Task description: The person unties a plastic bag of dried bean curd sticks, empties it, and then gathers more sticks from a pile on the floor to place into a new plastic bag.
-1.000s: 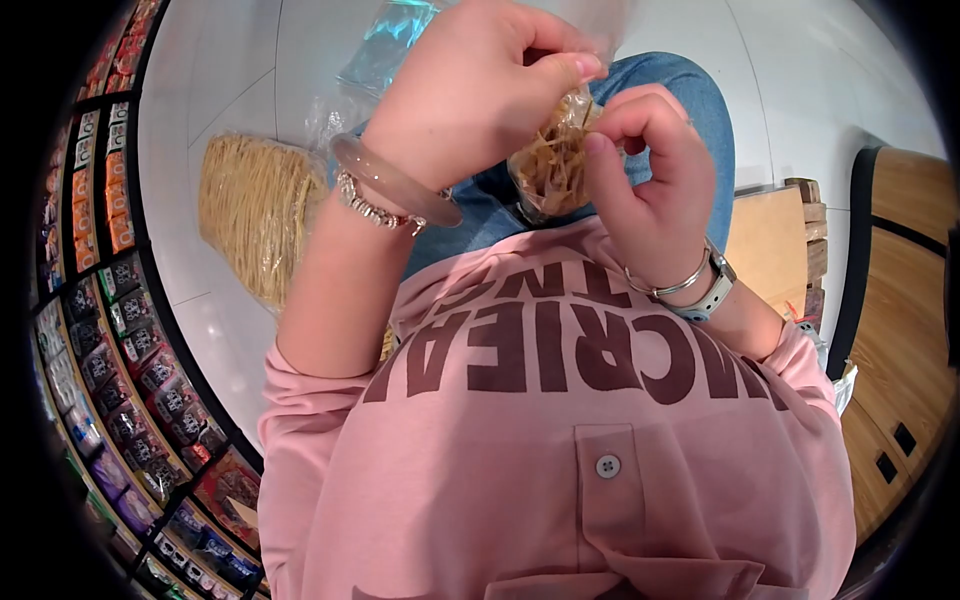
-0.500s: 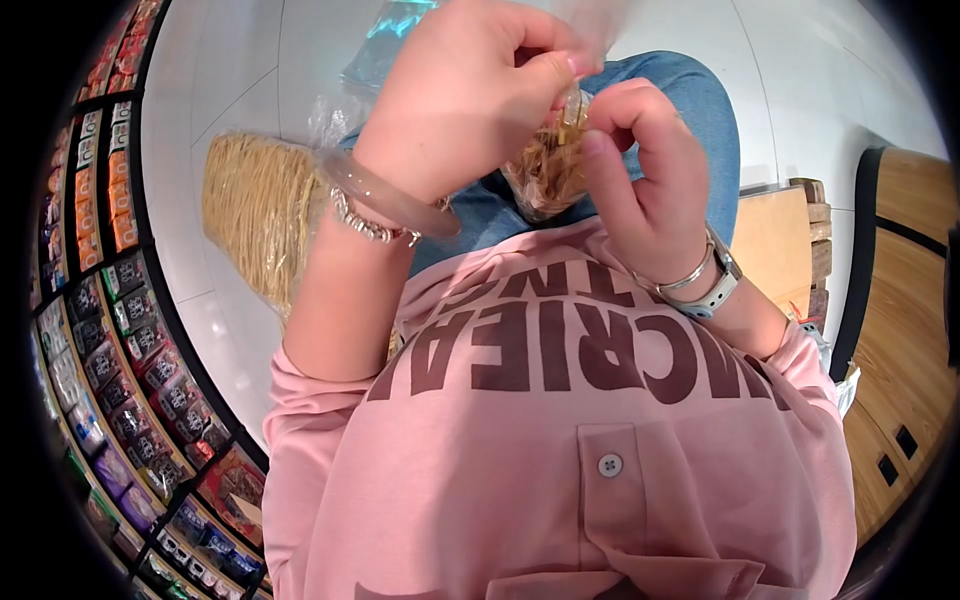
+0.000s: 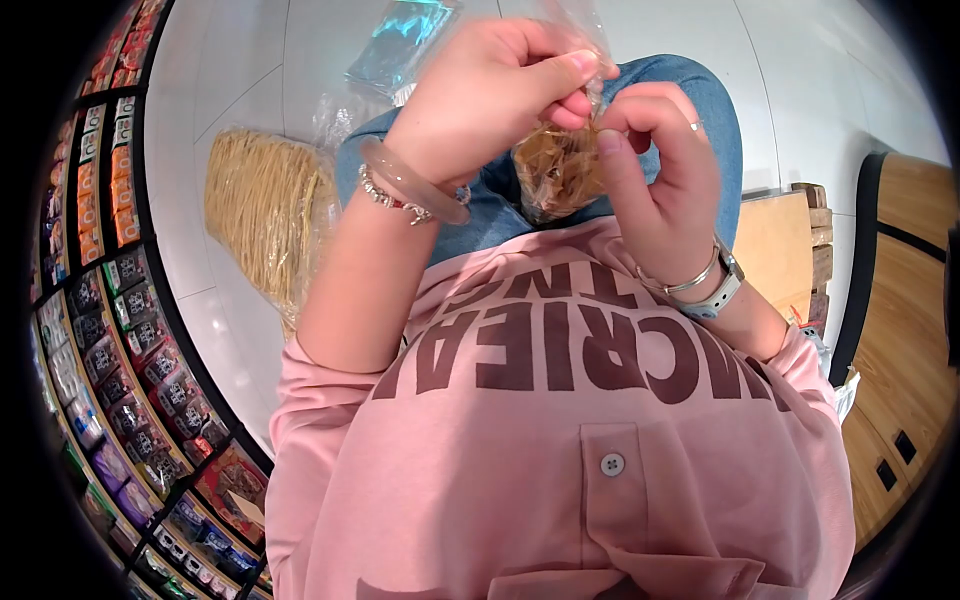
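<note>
A clear plastic bag (image 3: 560, 172) with brown, dried-looking pieces hangs between my hands, above my lap. My left hand (image 3: 490, 100), with a bangle and a beaded bracelet at the wrist, is closed on the gathered neck of this bag; the loose plastic rises above its fingers. On the other side, the thumb and forefinger of my right hand (image 3: 662, 170) are pinched together at the bag's neck. That hand has a ring, a bangle and a watch (image 3: 722, 290).
A large clear bag of yellowish strands (image 3: 265, 205) lies at the left. Beyond my left hand is a shiny bluish packet (image 3: 400, 45). Shelves of packaged goods (image 3: 140, 350) line the far left. A wooden board (image 3: 775, 245) and a wooden cabinet (image 3: 900, 330) stand at the right.
My left hand has turned and shifted slightly right, with its fingers now round the bag's neck. The bag's contents show more fully. My right hand has moved slightly right.
</note>
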A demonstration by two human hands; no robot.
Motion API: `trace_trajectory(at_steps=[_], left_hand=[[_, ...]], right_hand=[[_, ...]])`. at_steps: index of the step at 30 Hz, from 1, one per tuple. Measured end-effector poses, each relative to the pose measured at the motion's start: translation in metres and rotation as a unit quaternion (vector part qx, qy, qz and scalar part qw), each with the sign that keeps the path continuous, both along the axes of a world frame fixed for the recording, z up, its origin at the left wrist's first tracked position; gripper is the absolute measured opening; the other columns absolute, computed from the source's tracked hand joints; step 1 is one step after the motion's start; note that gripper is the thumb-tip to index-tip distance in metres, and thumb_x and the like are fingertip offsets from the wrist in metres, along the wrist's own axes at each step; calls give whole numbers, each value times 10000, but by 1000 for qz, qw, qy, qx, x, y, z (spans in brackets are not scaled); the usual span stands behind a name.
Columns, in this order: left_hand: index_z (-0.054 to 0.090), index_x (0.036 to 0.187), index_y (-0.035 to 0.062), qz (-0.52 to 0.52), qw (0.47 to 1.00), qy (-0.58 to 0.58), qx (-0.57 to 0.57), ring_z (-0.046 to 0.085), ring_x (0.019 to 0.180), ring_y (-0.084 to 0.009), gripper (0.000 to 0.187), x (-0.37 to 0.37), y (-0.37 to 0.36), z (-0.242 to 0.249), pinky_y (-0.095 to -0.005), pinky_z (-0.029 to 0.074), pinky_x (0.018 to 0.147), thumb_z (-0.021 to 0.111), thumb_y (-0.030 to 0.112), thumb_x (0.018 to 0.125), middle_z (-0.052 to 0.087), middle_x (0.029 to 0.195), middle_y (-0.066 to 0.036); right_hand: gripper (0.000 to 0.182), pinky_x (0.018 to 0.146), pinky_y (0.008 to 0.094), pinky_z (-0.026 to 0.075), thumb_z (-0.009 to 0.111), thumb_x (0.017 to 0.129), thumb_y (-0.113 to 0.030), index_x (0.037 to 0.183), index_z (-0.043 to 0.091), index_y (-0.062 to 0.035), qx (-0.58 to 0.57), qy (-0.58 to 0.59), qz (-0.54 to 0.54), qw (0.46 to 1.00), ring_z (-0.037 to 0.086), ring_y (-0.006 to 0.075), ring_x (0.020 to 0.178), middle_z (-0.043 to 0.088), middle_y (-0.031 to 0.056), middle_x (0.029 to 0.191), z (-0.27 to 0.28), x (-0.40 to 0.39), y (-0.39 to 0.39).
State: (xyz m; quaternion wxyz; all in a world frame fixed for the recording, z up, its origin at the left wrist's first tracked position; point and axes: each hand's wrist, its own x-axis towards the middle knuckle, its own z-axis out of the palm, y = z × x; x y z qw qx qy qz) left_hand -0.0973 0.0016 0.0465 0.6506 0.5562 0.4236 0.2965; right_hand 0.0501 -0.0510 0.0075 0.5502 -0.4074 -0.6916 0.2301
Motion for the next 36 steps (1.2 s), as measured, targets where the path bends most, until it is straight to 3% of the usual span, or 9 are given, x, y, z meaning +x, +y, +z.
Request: trace_trajectory(at_steps=[6,12,15,17,21,24,30,36], left_hand=[[583,966,-50,-6,999,-32,-14,500,625,-41,233,0,-1,-2,-174,439,613,519,148,863,552,701,2],[592,938,-49,-10,1000,-15,3,503,645,-55,235,-1,-2,-1,-187,432,620,536,163,854,565,717,-6],[603,916,-40,16,998,28,57,515,675,-68,244,2,-7,1,-199,426,623,548,189,849,583,748,-18],[610,903,-38,25,994,75,75,522,694,-76,247,3,-7,3,-206,425,625,553,194,842,591,764,-27],[617,890,-43,27,982,148,110,527,707,-81,233,6,-9,9,-210,427,630,552,173,832,600,774,-40],[621,885,-45,21,977,173,125,532,717,-83,217,6,-9,10,-214,432,640,550,151,826,607,779,-48],[617,891,-45,24,989,126,77,537,735,-85,198,6,-9,9,-217,437,661,544,128,829,614,794,-48],[615,892,-41,3,985,132,113,539,738,-86,188,4,-8,8,-218,438,664,536,120,834,615,796,-47]], right_hand=[[102,572,295,431,608,713,-34,809,589,-61,-32,3,-13,999,543,227,646,556,75,720,-1,-2,-4],[170,573,316,444,634,677,-44,839,595,-79,10,-72,-39,997,555,229,658,577,69,769,2,-4,-7],[209,559,254,425,638,684,-1,876,556,-13,72,-104,-28,992,522,194,615,542,87,746,4,-7,-7],[225,547,262,420,647,677,-7,879,550,-17,67,-116,-35,990,516,201,603,533,85,731,4,-8,-8],[211,525,314,440,648,654,-67,853,585,-96,43,-116,-75,989,546,230,611,538,51,722,0,-9,-6],[204,486,301,422,644,655,-69,845,580,-106,62,-125,-85,987,534,211,576,516,38,695,-3,-8,-4],[187,473,293,412,635,657,-80,831,576,-116,78,-159,-87,980,526,201,566,502,26,674,-3,-6,-2],[166,480,303,417,624,666,-73,817,567,-113,97,-175,-71,977,529,203,572,515,30,688,0,-5,1]])
